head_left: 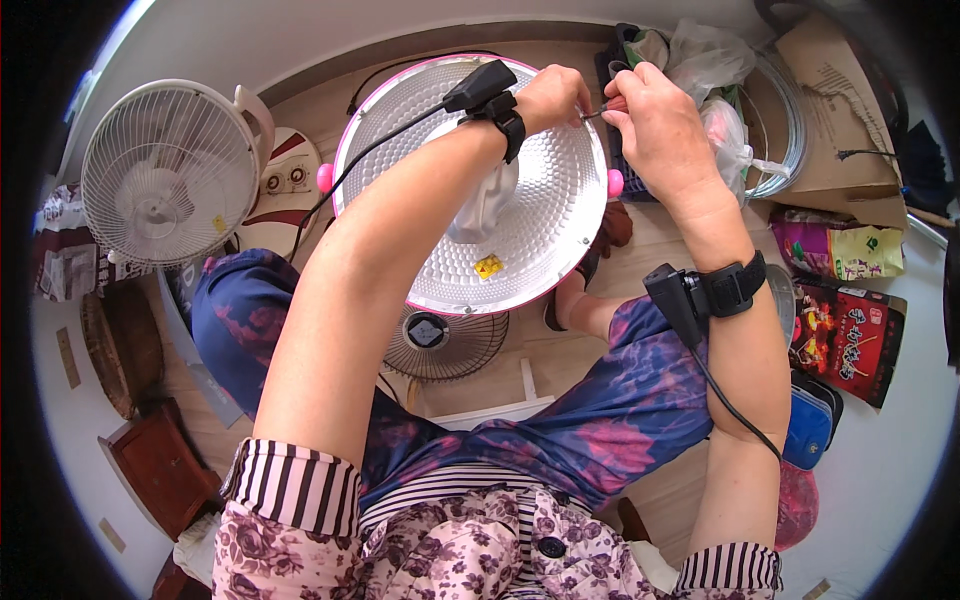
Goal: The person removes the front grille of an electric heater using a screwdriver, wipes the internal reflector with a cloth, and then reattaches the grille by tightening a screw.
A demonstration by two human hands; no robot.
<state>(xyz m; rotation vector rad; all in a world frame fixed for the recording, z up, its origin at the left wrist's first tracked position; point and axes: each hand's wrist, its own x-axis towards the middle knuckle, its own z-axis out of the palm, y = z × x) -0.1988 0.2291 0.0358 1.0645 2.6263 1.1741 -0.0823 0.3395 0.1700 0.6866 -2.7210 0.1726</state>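
A round dish heater (545, 215) with a dimpled silver reflector, pink rim and pink side knobs stands before my knees. White wrapped material (487, 205) covers its middle, and a small yellow piece (488, 266) lies on the reflector. At the far right part of the rim, my left hand (553, 98) has its fingers curled together; what they pinch is hidden. My right hand (660, 130) grips a small screwdriver (600, 110) with a thin dark shaft, its handle mostly covered by the fingers. The shaft points left toward my left fingertips and the rim.
A white fan (165, 175) stands on the left beside a white and maroon base (287, 180). Another fan grille (447, 350) lies below the dish. Plastic bags (712, 60), coiled wire (790, 120), a cardboard box (840, 110) and a red package (850, 340) crowd the right.
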